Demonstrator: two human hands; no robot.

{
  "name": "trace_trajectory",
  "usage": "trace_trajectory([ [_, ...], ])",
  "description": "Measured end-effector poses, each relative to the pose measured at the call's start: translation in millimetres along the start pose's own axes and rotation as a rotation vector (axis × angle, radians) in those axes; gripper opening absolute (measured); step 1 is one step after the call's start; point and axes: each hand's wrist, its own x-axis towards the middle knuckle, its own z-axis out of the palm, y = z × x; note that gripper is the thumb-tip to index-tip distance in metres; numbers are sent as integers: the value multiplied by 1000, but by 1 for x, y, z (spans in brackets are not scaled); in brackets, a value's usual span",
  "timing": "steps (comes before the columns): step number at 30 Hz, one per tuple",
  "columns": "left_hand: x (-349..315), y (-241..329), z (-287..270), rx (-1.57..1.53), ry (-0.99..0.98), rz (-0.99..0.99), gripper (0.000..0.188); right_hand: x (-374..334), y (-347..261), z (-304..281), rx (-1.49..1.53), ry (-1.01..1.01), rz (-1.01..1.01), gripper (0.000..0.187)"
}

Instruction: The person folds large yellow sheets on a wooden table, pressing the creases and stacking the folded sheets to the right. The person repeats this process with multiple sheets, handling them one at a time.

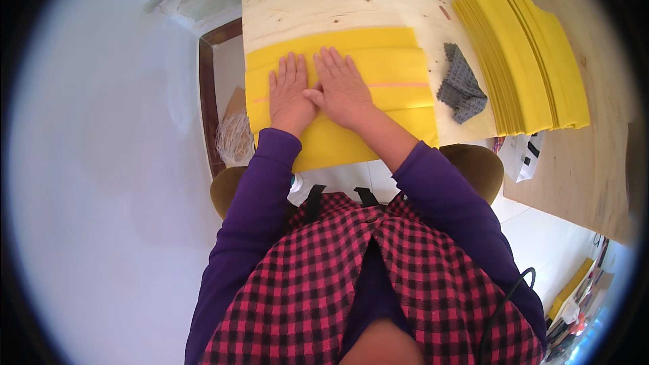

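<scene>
Yellow fabric (392, 67) lies in folded layers on the wooden table, its near part hanging past the front edge. A thin orange strip (399, 85) runs across it from side to side, passing behind my hands. My left hand (289, 91) rests flat on the cloth, fingers stretched toward the far side. Beside it my right hand (340, 88) also presses flat, its thumb touching the left hand. Neither hand grips anything. To the right of the cloth lies a crumpled grey patterned scrap of fabric (463, 84) with zigzag edges.
Stacks of folded yellow fabric (517, 61) stand at the right on the pale plywood tabletop (324, 3). A white bag (522, 157) hangs below them. Left of the table, loose pale threads (234, 138) bunch near a brown frame (205, 101). A white wall (101, 162) fills the left.
</scene>
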Motion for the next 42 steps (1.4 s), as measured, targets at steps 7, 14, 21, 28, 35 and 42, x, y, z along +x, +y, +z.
trace_trajectory([
  [7, 0, 4, -2, -15, -10, -24, 69, -5, 12, 1, -23, -9, 49, 79],
  [14, 1, 4, -5, 11, -3, -9, 68, -12, 46, -12, -100, -39, 173, 79],
  [21, -3, 0, -6, 70, -29, -119, 74, -27, 95, -28, -159, 2, 386, 77],
  [28, -19, -26, -12, 61, -8, -275, 78, -26, 94, -24, -205, 20, 398, 78],
  [35, -20, -31, -33, 74, -108, -405, 78, -27, 93, -28, -179, -1, 417, 82],
  [42, 11, 73, -11, -57, 11, 87, 73, -28, 97, -22, -159, 20, 401, 78],
])
